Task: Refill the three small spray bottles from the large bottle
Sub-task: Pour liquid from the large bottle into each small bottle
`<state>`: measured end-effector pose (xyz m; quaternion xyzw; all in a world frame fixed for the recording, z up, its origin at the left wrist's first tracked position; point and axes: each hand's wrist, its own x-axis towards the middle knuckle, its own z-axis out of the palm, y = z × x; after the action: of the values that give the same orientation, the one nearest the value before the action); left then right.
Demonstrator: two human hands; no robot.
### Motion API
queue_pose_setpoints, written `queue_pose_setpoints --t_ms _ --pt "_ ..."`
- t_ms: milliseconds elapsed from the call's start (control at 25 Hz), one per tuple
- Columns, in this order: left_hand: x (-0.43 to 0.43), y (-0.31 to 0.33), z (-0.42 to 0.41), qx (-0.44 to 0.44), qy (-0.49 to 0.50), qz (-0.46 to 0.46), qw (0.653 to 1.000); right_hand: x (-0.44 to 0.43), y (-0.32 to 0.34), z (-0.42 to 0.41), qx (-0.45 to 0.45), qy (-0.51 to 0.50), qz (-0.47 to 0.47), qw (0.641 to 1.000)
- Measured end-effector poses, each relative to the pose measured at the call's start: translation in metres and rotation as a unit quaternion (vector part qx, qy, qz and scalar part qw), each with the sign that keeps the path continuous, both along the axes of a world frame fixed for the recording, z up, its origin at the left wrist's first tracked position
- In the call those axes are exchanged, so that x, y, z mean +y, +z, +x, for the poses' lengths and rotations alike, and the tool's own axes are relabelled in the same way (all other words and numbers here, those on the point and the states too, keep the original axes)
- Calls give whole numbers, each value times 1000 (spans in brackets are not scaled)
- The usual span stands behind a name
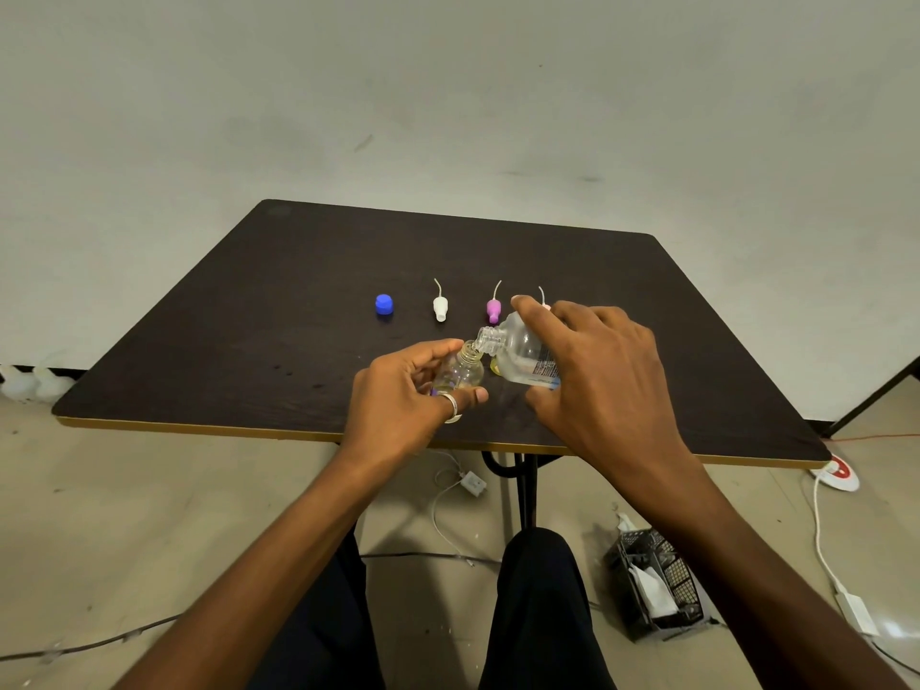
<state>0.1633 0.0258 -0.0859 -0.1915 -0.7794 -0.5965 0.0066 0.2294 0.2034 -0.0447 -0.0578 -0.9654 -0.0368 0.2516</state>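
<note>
Over the near middle of the dark table (249, 316), the right hand (597, 371) grips the large bottle (517, 353) from above. Its fingers are curled over the far side of the body and its thumb is on the near side. The left hand (403, 390) holds one small bottle (463, 371), pinched between the thumb on the near side and the curled fingers on the far side. The relation that matters is mouth to mouth. The large bottle lies almost on its side, its long axis running right to left, with the open neck pointing left and dipping down. The small bottle sits just left of it, leaning so that its open mouth faces up and to the right, touching or very nearly touching the large neck. The pour into this bottle looks to be under way, though the clear plastic makes it hard to tell whether liquid is running or how full it is. A further tilt of the right wrist would drive the flow, while the left hand only has to keep the small mouth under the lip. In a row farther back lie a blue cap (384, 304), a white spray head (440, 307), a pink spray head (493, 309) and a third spray head (544, 302) that is half hidden behind the right hand. All are off their bottles. A yellowish shape between the two bottles may be another small one.
</note>
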Motion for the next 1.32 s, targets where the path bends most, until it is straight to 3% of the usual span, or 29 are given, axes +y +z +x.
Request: queue_pose_setpoints --t_ms 1320 --pt "0 -2 0 -15 -5 2 1000 -1 0 1 -7 -6 18 1000"
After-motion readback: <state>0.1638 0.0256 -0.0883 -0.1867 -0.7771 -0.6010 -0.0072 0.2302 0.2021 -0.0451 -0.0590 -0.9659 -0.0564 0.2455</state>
